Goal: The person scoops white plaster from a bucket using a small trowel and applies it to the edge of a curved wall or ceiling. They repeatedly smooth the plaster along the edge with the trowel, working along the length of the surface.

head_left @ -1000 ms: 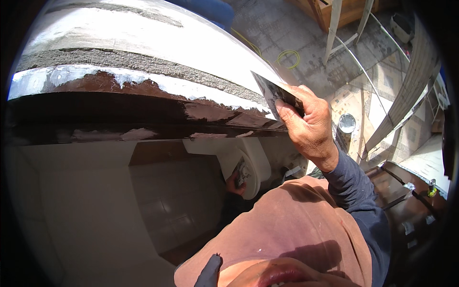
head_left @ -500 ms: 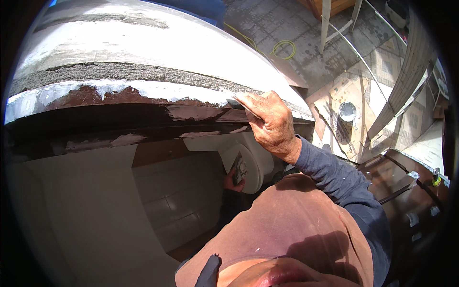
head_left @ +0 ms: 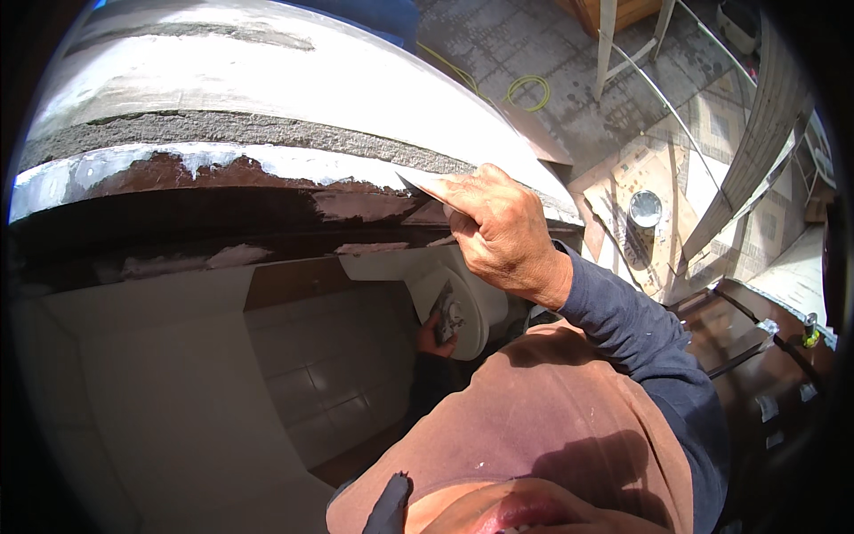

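Gripping the scraper (head_left: 410, 184) tight in the right hand (head_left: 505, 230), right by the white edge (head_left: 298, 166) of the frame (head_left: 222, 214); holding a smeary plate (head_left: 452, 311) in the left hand (head_left: 434, 338), on the frame's near side

Grey tiled floor (head_left: 485, 44), coiled yellow hose (head_left: 548, 92), spread cardboard (head_left: 663, 249), round metal can (head_left: 645, 208) on cardboard

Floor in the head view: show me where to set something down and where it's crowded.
Bare grey floor shows between the yellow hose and the wooden leg; indoors, bare tiles show between the pale wall and the left hand. Crowded: the cardboard around the metal can and slanting plank.
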{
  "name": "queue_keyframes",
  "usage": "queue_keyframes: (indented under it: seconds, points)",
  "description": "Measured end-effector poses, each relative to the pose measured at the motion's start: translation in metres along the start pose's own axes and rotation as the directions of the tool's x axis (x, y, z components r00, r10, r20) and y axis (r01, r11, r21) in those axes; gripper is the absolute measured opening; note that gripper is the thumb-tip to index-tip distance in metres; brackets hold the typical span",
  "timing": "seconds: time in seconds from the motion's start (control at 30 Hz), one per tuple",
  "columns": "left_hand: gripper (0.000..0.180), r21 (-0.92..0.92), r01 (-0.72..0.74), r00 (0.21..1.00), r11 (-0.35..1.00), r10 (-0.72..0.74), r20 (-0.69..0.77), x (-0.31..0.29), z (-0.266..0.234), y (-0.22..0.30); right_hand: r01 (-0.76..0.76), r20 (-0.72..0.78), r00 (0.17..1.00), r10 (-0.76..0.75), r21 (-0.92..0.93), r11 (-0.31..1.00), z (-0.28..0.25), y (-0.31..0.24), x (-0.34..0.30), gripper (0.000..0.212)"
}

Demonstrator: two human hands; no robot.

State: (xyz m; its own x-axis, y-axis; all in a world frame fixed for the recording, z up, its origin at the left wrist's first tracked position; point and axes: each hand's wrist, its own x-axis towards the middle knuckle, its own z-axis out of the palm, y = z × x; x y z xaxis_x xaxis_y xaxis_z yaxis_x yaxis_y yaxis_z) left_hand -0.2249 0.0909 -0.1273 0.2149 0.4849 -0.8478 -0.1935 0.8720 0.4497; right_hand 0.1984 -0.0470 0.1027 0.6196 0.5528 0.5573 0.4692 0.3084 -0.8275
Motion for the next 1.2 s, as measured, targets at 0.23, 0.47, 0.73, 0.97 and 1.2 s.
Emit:
queue_keyframes:
  seconds: [0.23,0.47,0.73,0.97,1.2]
  points:
    - [0.033,-0.012,-0.065,0.965,0.998,0.066,0.255,-0.054,0.082,-0.001,-0.093,-0.023,0.995,0.095,0.070,0.993,-0.051,0.016,-0.021,0.040]
    - [0.036,0.265,-0.036,0.877,0.964,-0.096,0.470,-0.134,0.183,0.015,0.012,0.445,0.896,-0.005,-0.012,1.000,-0.066,0.035,-0.064,0.053]
    - [0.032,0.410,-0.264,0.916,0.873,0.095,0.389,-0.155,0.232,0.001,0.129,0.624,0.774,-0.103,0.003,0.992,-0.054,0.030,-0.088,0.044]
    - [0.033,0.437,-0.142,0.914,0.888,-0.051,0.402,-0.148,0.233,-0.001,0.160,0.726,0.678,-0.113,0.004,0.987,-0.055,0.027,-0.079,0.041]
    - [0.032,0.331,-0.072,0.968,0.941,-0.014,0.251,-0.133,0.207,0.009,-0.145,0.815,0.578,-0.036,0.146,0.979,-0.079,0.042,-0.070,0.042]
